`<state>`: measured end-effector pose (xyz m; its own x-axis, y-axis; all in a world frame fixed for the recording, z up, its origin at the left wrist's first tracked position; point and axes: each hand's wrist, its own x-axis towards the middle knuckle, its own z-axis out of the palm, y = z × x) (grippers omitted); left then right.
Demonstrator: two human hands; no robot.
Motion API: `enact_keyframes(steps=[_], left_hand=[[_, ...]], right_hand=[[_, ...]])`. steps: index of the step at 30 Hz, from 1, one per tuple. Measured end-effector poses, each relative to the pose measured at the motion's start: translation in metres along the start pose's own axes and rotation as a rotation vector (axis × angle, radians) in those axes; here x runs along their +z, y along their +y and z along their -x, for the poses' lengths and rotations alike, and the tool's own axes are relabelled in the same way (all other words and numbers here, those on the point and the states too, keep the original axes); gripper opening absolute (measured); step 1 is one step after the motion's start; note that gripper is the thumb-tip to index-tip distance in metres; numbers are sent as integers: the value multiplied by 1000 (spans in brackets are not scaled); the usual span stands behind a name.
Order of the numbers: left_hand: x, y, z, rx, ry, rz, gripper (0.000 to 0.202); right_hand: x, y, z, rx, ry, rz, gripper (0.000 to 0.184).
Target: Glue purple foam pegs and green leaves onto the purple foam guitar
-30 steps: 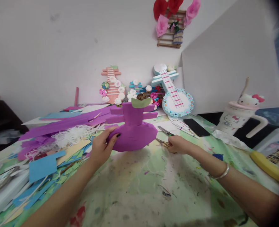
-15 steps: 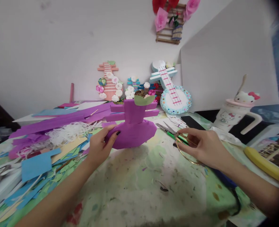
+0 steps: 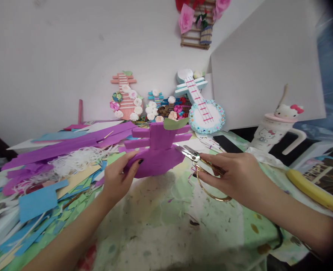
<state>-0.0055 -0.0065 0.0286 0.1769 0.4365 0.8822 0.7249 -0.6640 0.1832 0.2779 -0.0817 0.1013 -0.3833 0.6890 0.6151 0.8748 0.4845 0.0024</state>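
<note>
My left hand [image 3: 120, 178] pinches the left edge of a purple paper-covered instrument model [image 3: 158, 160], thumb in front and fingers behind. The model stands upright above the table, with a rounded body, a neck with side pegs and a green paper leaf [image 3: 176, 123] at its top. In my right hand [image 3: 234, 173] is a pair of gold-handled scissors [image 3: 193, 156], my fingers in the loops. The blade tips lie at the right edge of the purple body; whether they cut into the paper I cannot tell. A thin purple scrap [image 3: 191, 175] hangs near the scissors.
On the left lie purple paper sheets [image 3: 67, 143], tangled white string [image 3: 76, 162] and blue paper pieces [image 3: 38, 201]. Decorated instrument models, including a white one [image 3: 202, 109], line the wall. To the right are a white cup [image 3: 270, 131], a black phone [image 3: 227, 144] and a yellow curved object [image 3: 314, 191].
My right hand has moved left with the scissors, bringing their blades from beside the purple model to its right edge. My left hand keeps its hold. The view has shifted slightly.
</note>
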Motion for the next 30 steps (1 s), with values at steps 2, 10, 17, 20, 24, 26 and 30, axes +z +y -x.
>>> enact_keyframes(steps=[2, 10, 17, 20, 24, 26, 30], left_hand=[[0, 2, 0, 11, 1, -7, 17], [-1, 5, 1, 26, -16, -12, 17], [-1, 6, 0, 32, -31, 11, 17], [-1, 7, -1, 32, -35, 16, 18], [-1, 7, 0, 42, -21, 4, 18], [-1, 7, 0, 46, -26, -1, 18], [0, 12, -2, 66, -40, 5, 19]], right_hand=[[0, -1, 0, -7, -27, 44, 25], [-1, -6, -2, 6, -115, 156, 27], [-6, -11, -8, 13, -191, 179, 32], [-8, -11, -9, 49, -200, 173, 34], [-12, -13, -9, 106, -210, 148, 38], [-15, -14, -9, 122, -227, 142, 40], [-18, -16, -9, 149, -245, 155, 44]])
